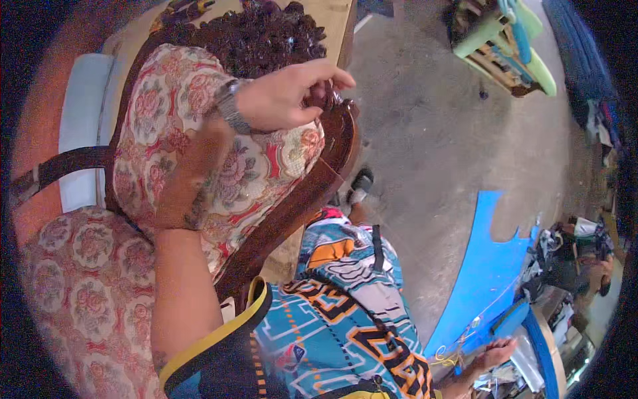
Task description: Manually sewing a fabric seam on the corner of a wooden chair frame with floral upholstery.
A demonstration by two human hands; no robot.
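Nearest, at half past four, the bare right hand hangs past the teal patterned jersey, out to the wearer's side; its fingers look loosely bent, though how far, or round what, cannot be told. At eight lies the rose-patterned upholstered seat of a dark-wood chair. Its matching padded back, at ten, supports nothing visible but the reaching left arm. Toward half past eleven, the left hand, wearing a metal watch, spans the glossy brown frame edge, presumably to steady it: thumb apart, fingers partly curled, contact or grip unclear. Beyond, the dark carved crest overlies a pale wooden bench, apparently its support.
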